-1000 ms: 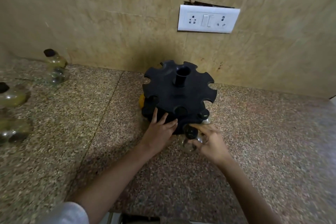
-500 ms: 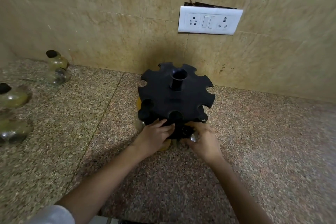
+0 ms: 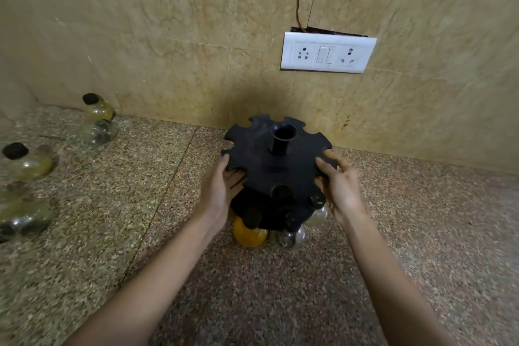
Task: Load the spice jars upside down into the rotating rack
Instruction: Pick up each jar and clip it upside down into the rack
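Both hands have left the lower tier, where they were pressing a jar in at the front half a second ago, and now sit on either side of the upper disc of the black plastic rotating rack. Left hand cups the disc's left edge, thumb on top of the rim and fingers curled beneath it. Right hand grips the right edge the same way, thumb and forefinger lying over a notch and the other fingers under the disc. So each hand is closed on the rack itself, with no jar in either.

That rack stands on the speckled granite worktop, near the beige tiled wall, its hollow centre post pointing up. Every notch that shows around the top disc is empty. On the lower tier, three jars hang with their black caps up in the slots and their round bodies down: an orange-filled round jar at the front left, a clear glass jar just beside it, and a pale clear jar further right, close to the right wrist.

Well apart to the left, several cap-topped spice jars with yellowish contents lie loose on the worktop. A white switch and socket plate is fixed on the wall above.
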